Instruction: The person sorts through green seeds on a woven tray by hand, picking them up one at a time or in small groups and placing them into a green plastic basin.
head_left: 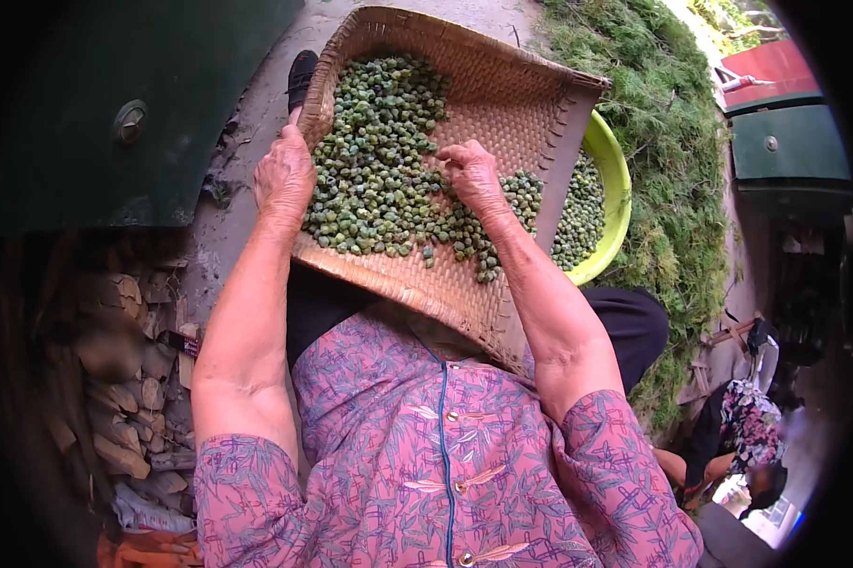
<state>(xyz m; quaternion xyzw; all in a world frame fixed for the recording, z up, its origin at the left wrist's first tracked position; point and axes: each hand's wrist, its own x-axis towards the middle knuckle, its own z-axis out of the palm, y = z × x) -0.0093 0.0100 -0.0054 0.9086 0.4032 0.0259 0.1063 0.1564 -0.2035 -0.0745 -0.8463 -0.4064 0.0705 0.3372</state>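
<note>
A woven winnowing basket (488,118) with an open, flat right edge rests tilted across my lap. Small, round, knobbly green fruits or cones (374,142) cover its left side and spread toward the lower right. My left hand (284,177) is closed around the basket's left rim. Over the middle of the heap, my right hand (472,177) has its fingers curled in, the index finger bent toward the left; whatever lies between the fingertips is too small to make out. Beneath the basket's right edge stands a yellow-green basin (617,185) containing more of the green pieces.
Cut green branches (668,151) lie piled along the right. Split firewood (119,417) is stacked at the lower left, below a dark green panel (86,114) with a round fitting. Another person (743,426) bends over at the lower right. A dark shoe (301,78) shows beyond the basket.
</note>
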